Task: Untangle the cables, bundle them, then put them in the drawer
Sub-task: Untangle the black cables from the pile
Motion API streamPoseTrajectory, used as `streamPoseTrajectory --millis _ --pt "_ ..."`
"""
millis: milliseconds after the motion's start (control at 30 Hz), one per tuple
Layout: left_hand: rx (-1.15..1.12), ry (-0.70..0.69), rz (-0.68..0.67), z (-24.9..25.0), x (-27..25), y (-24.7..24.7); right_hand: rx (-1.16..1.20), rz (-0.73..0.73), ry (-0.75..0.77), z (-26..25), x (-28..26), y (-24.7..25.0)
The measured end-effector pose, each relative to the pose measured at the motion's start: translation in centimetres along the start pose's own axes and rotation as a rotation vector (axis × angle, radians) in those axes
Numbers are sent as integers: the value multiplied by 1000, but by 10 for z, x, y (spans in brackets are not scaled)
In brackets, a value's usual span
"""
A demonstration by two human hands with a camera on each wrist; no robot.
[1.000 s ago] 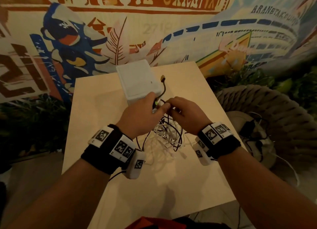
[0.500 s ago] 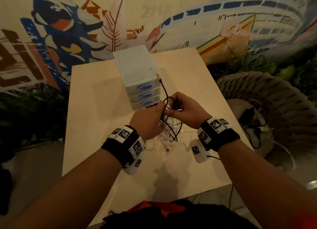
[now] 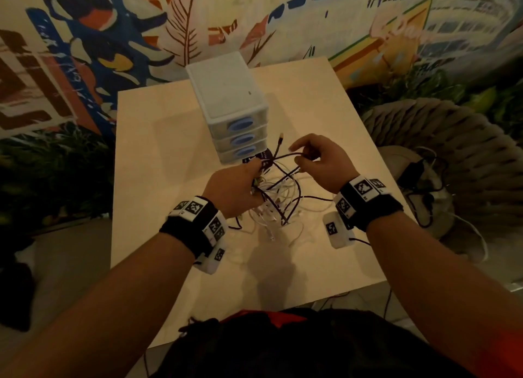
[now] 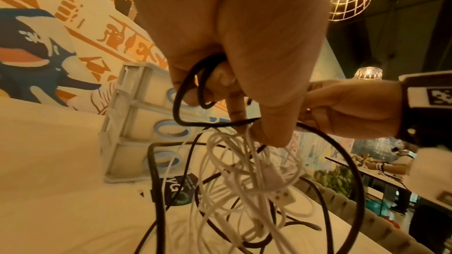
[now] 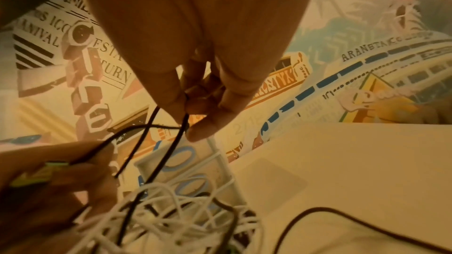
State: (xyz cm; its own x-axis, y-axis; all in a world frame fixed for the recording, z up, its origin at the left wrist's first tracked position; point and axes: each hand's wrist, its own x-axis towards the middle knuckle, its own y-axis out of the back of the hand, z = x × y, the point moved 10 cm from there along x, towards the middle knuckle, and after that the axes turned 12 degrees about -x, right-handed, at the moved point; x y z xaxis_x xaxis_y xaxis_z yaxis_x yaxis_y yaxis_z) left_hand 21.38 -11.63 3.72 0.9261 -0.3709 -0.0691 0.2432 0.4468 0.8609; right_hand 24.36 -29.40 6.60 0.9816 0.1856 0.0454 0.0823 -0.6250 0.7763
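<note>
1. Left hand (image 3: 235,191): fingers curled round the tangle, gripping black and white strands together; the bunch hangs below the fist, lifted partly off the table (image 3: 158,179).
2. Right hand (image 3: 322,162): thumb and fingertips pinch a black cable (image 3: 285,158), drawn as a loop out of the tangle; other fingers loosely bent.
3. Cables (image 3: 278,205): a knotted mass of white and black leads between and just under both hands, some ends trailing on the table toward the right wrist.
4. A dark tag (image 4: 179,190) lies beneath the left hand, by the drawer base.
5. Drawers (image 3: 226,95): small three-tier unit just beyond the hands, all three shut, blue oval handles facing them.
6. Mural (image 3: 113,38) on the wall beyond the table.
</note>
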Motion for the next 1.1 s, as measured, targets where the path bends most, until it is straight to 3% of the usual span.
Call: streamPoseTrajectory --millis 100,200,300,400,567,667,767,933,1100 --pt "-5 -4 5 -5 -4 0 -149 -11 -27 11 -4 -3" --pt "-38 10 -2 -10 -6 -3 -157 -131 -134 28 -10 -23" --pt "-82 38 32 -17 -10 1 99 -303 -281 40 -20 -50" --pt "-131 74 53 -19 -14 9 397 -327 -338 31 -26 -58" --pt "-277 77 73 -15 -21 14 643 -262 -321 7 -10 -51" --pt "-468 104 168 -16 -21 27 558 -287 -198 -5 -3 -46" --pt "-484 98 292 -12 -19 39 504 -283 -92 -13 -1 -44" --pt "-420 83 187 7 -9 24 473 -192 -22 -32 2 -33" --pt "-374 60 217 4 -8 25 495 -211 2 -35 0 -38"
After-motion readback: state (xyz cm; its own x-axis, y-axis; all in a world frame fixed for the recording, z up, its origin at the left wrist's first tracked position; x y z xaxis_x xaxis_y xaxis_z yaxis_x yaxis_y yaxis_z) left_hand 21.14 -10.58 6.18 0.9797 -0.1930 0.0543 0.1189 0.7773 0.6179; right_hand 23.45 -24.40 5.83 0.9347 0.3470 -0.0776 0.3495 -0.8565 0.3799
